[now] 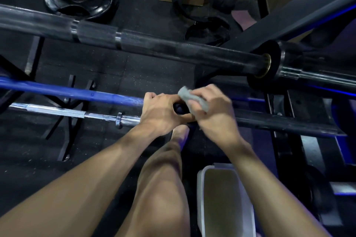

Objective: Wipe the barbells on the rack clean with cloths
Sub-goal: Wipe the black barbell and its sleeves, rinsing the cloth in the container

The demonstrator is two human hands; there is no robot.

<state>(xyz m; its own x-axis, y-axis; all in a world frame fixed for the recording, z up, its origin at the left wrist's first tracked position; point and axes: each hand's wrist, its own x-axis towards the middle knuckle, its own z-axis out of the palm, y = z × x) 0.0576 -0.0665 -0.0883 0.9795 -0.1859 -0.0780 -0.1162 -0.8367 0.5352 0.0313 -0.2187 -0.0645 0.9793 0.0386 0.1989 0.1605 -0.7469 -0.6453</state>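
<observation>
Grey cloth (193,99) pinched in right hand (213,109) grip, left hand (161,111) grip curled round blue barbell (77,92) end

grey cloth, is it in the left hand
No, the right hand holds the grey cloth, while the left hand grips the bar end.

I count three barbells: a black one (154,44) at twelve o'clock, a blue one (77,93) and a chrome one (77,112) at nine. One grey cloth (192,99), one white bin (221,198) at five, two loose plates (79,2) at eleven.
</observation>
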